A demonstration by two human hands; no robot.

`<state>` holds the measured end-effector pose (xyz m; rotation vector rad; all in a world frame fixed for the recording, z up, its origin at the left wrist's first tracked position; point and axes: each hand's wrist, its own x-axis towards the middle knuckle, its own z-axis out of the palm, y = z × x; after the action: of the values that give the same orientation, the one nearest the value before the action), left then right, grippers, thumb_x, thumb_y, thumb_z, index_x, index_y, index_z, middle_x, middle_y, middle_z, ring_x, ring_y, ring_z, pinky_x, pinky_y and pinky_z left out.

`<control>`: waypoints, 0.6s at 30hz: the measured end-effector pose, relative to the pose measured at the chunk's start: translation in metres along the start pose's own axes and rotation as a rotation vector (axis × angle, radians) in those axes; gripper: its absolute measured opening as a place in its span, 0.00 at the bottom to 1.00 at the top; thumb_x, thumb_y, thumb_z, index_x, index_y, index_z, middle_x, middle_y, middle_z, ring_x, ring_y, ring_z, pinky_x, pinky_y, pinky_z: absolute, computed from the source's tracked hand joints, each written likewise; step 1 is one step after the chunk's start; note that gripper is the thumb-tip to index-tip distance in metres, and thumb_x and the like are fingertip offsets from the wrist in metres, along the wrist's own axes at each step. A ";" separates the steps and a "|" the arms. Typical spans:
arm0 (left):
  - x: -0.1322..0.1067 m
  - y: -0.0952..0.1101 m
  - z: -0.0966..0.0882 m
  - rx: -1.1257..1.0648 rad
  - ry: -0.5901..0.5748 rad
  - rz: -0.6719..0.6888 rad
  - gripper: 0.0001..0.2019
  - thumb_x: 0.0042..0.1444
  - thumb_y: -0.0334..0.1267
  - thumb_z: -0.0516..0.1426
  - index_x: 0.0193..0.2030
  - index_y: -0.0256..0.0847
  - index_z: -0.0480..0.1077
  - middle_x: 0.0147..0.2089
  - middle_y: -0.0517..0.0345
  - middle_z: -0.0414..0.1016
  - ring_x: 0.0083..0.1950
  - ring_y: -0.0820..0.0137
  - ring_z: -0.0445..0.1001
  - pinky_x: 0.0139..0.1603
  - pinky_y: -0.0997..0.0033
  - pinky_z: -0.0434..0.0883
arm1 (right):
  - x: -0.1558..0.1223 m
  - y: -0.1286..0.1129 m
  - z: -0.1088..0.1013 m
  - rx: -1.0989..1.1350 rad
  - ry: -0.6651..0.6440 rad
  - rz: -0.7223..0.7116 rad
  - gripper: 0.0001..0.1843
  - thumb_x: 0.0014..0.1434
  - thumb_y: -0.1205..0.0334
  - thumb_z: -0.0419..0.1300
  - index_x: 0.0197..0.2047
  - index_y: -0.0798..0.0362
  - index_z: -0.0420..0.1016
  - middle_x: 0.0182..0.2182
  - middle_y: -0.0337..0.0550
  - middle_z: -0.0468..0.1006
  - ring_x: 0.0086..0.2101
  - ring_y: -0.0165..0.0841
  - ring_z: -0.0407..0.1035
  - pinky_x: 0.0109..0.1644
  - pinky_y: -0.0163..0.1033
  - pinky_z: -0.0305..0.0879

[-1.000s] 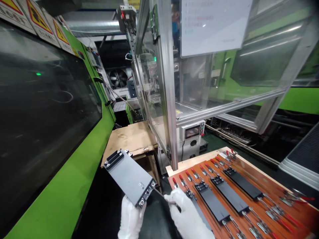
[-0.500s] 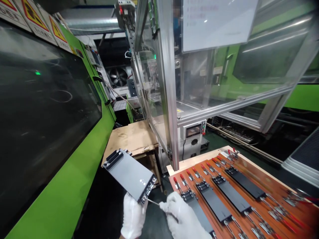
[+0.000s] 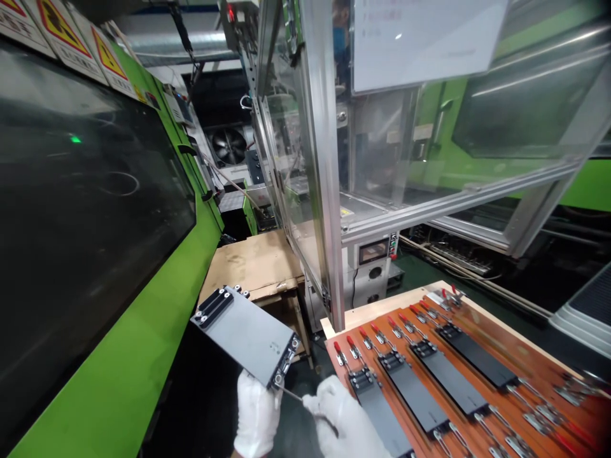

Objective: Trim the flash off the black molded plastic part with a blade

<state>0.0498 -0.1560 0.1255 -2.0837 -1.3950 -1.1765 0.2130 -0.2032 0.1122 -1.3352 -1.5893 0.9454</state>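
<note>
My left hand (image 3: pixel 256 416), in a white glove, grips the near end of a flat dark grey plastic panel (image 3: pixel 243 334) and holds it tilted up in front of me. My right hand (image 3: pixel 346 423), also gloved, is closed on a thin metal tool (image 3: pixel 290 394). The tool's tip touches the panel's near corner by the fittings there.
An orange-brown fixture board (image 3: pixel 520 356) at the right carries three dark panels (image 3: pixel 449 381) held by red-handled toggle clamps (image 3: pixel 340 352). A green machine (image 3: pixel 119 369) runs along the left. A glass-walled aluminium enclosure (image 3: pixel 329 191) stands ahead, with a cardboard-topped stand (image 3: pixel 252 264) beside it.
The panel has shifted slightly left and flattened. My right hand has dropped lower and brought the tool's tip onto the panel's near corner.
</note>
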 end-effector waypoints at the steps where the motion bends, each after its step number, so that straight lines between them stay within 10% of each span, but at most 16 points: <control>1: 0.000 0.000 0.000 -0.017 -0.005 -0.019 0.10 0.56 0.27 0.51 0.30 0.35 0.73 0.27 0.49 0.78 0.28 0.62 0.79 0.29 0.64 0.79 | 0.001 0.001 0.000 -0.002 -0.006 -0.004 0.14 0.63 0.52 0.47 0.27 0.48 0.55 0.22 0.33 0.55 0.22 0.27 0.59 0.26 0.32 0.57; 18: 0.002 -0.001 0.002 0.062 0.022 0.003 0.11 0.57 0.27 0.50 0.35 0.33 0.75 0.30 0.46 0.79 0.32 0.60 0.80 0.31 0.61 0.80 | 0.001 -0.009 -0.002 -0.005 0.036 0.082 0.09 0.59 0.57 0.52 0.28 0.47 0.64 0.25 0.35 0.69 0.27 0.30 0.68 0.31 0.31 0.64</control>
<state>0.0504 -0.1530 0.1252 -2.0241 -1.4004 -1.1365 0.2111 -0.2038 0.1211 -1.4226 -1.5208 0.9619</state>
